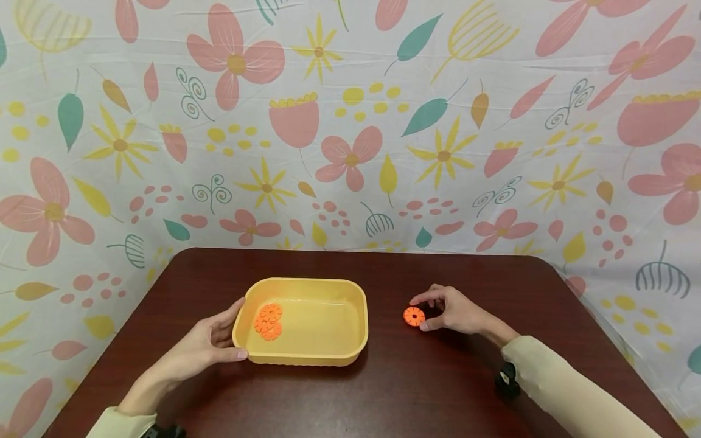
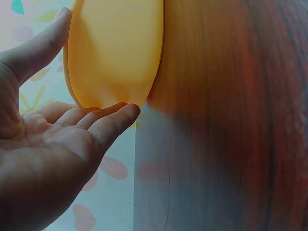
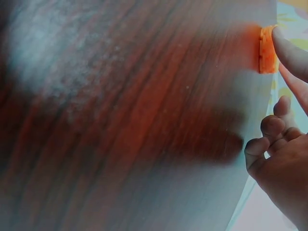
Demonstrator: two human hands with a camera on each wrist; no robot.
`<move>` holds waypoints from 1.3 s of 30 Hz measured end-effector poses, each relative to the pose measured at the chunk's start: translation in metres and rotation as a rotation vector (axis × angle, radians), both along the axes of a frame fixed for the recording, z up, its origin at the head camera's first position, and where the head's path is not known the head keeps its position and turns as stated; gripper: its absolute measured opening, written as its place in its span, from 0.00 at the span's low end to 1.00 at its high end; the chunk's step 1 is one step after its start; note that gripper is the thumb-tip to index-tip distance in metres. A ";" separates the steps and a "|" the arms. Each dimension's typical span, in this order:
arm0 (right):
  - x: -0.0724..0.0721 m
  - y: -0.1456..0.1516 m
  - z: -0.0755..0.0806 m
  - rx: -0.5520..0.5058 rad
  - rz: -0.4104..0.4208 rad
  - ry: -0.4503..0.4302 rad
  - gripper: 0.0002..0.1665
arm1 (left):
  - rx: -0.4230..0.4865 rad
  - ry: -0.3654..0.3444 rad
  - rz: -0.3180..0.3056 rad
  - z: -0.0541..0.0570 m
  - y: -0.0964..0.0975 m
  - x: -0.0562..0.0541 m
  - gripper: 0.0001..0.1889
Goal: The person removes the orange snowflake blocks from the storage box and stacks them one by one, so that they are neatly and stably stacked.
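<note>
A shallow yellow plastic tray (image 1: 306, 359) stands on the table at centre left. Inside, toward its left end, lie several orange notched discs (image 1: 271, 312). My left hand (image 1: 202, 344) holds the tray's left end, thumb at the near corner and fingers along the outer wall; the left wrist view shows that hand (image 2: 62, 134) against the tray's yellow wall (image 2: 115, 53). To the right of the tray, my right hand (image 1: 451, 310) pinches an orange notched disc (image 1: 408, 317) by its edge between thumb and index finger. Seen edge-on in the right wrist view, the orange piece (image 3: 267, 50) looks thick, close over the tabletop.
The dark brown wooden table (image 1: 383, 401) has rounded far corners. Behind it and along both sides hangs a white cloth (image 1: 350, 73) printed with flowers and leaves. A black strap device (image 1: 508, 380) sits on the right sleeve.
</note>
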State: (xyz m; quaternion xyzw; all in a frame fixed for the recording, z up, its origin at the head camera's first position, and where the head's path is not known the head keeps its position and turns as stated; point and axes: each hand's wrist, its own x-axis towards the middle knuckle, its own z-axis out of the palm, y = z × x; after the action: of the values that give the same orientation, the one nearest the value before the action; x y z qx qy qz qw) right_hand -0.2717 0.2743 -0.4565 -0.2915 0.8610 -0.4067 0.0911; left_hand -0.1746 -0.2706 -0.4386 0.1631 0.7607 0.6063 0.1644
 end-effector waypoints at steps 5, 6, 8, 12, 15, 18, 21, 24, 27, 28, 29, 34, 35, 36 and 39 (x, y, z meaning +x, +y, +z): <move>-0.002 0.001 -0.003 0.015 0.000 0.020 0.28 | -0.004 -0.002 0.007 0.001 0.001 0.000 0.54; -0.002 0.001 -0.003 0.021 -0.001 0.024 0.28 | -0.003 -0.003 0.006 0.001 0.001 0.000 0.54; -0.002 0.001 -0.003 0.029 -0.004 0.024 0.28 | 0.001 -0.003 0.001 0.001 0.001 0.000 0.54; 0.000 0.001 0.000 0.040 -0.013 0.021 0.28 | 0.008 0.002 -0.008 0.000 0.002 0.000 0.54; 0.002 -0.001 0.006 0.045 -0.013 0.034 0.28 | 0.007 0.008 -0.011 0.000 0.002 0.000 0.54; 0.004 -0.006 0.013 0.063 -0.012 0.053 0.27 | 0.006 0.008 -0.011 0.001 0.002 0.001 0.54; 0.005 -0.014 0.022 0.089 -0.008 0.062 0.26 | 0.004 0.010 -0.007 0.002 0.002 0.001 0.54; 0.006 -0.024 0.030 0.102 0.007 0.063 0.25 | 0.003 0.012 -0.005 0.003 0.002 0.002 0.54; 0.006 -0.034 0.040 0.097 0.037 0.066 0.25 | 0.002 0.013 -0.004 0.003 0.002 0.002 0.54; 0.007 -0.037 0.043 0.094 0.051 0.070 0.25 | 0.002 0.013 -0.004 0.003 0.002 0.002 0.54; 0.007 -0.041 0.046 0.093 0.064 0.074 0.25 | 0.003 0.012 -0.005 0.003 0.002 0.002 0.53; 0.007 -0.062 0.059 0.101 0.126 0.104 0.25 | 0.005 0.015 -0.011 0.002 0.002 0.002 0.53; 0.007 -0.067 0.061 0.101 0.137 0.108 0.25 | 0.005 0.015 -0.013 0.002 0.002 0.002 0.53; 0.007 -0.072 0.063 0.100 0.152 0.115 0.25 | 0.005 0.015 -0.015 0.002 0.002 0.002 0.53; 0.005 -0.086 0.068 0.087 0.200 0.136 0.25 | 0.005 0.013 -0.018 0.002 0.002 0.002 0.53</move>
State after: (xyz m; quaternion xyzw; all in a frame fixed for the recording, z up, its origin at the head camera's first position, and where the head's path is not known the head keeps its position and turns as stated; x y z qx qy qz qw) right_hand -0.2663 0.1879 -0.3886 -0.3983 0.8488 -0.3371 0.0854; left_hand -0.1725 -0.2685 -0.4361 0.1741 0.7589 0.6056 0.1646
